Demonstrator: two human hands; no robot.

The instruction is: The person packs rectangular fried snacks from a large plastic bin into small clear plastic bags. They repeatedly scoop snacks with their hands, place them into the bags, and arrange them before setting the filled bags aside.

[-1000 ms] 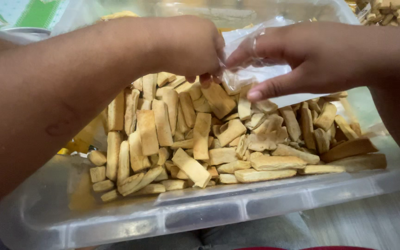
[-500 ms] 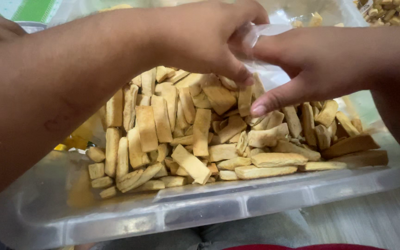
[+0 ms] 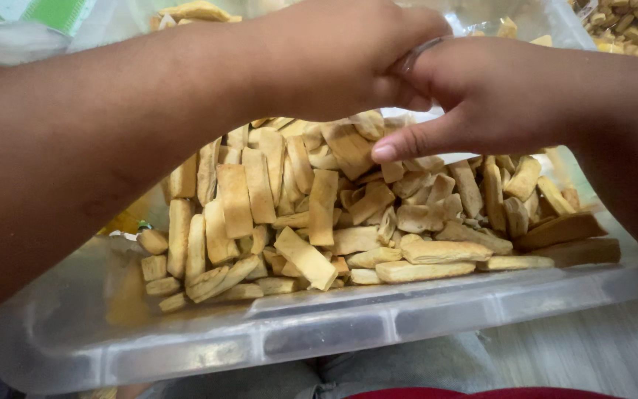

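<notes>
Pale golden biscuit sticks point(image 3: 319, 214) are lying heaped in a clear plastic tub point(image 3: 348, 325) that is filling the middle and lower frame. The sticks are short, flat and rectangular, some curved, most lying flat and pointing up-frame at the left, more jumbled toward the right. Two darker brown sticks are resting at the right edge of the heap. A clear plastic bag point(image 3: 437, 118) is showing only as a crumpled sliver in the upper middle of the frame, above the heap; its contents cannot be made out.
</notes>
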